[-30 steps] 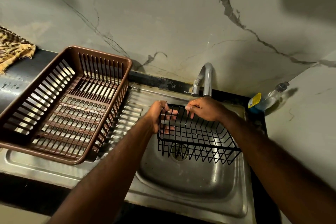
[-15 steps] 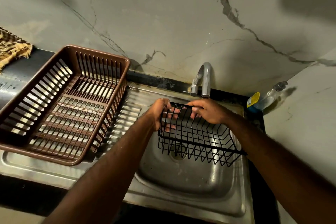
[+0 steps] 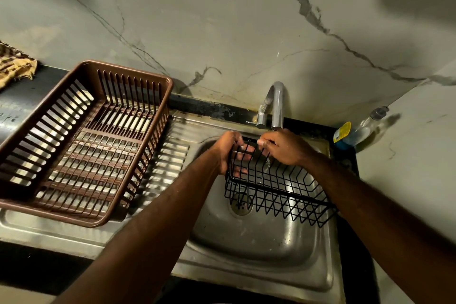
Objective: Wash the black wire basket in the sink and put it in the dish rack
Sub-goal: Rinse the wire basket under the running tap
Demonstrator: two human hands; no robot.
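Both hands on the black wire basket (image 3: 276, 185), which is held up over the bowl of the steel sink (image 3: 259, 249), just under the faucet (image 3: 277, 106) spout. Left hand (image 3: 228, 152) wraps the basket's left end: fingers curled through the wires, fingertips showing inside the mesh, thumb over the top rim, a firm clamp. Right hand (image 3: 283, 147) sits on the far rim near the left hand, fingers curled down over the top wire, pinching it; the two hands are near each other, not touching. Basket is tilted, left end higher, right end dropping toward the sink's right edge, its lower right corner just beside or over the sink's right rim; cannot tell if it touches. Basket bottom is clear of the drain (image 3: 241, 205), which shows through the wires. A bit of water seems to glint below the spout by the right hand, too faint to be sure. Brown dish rack (image 3: 29, 187) sits on the drainboard to the left, well apart from the basket, open side up, its right wall near the sink bowl's left edge. Open steel between rack and left forearm. Clear bottle with yellow label (image 3: 355, 131) stands in the back right corner, close behind the right wrist. Patterned cloth (image 3: 14, 69) at far left on the counter.
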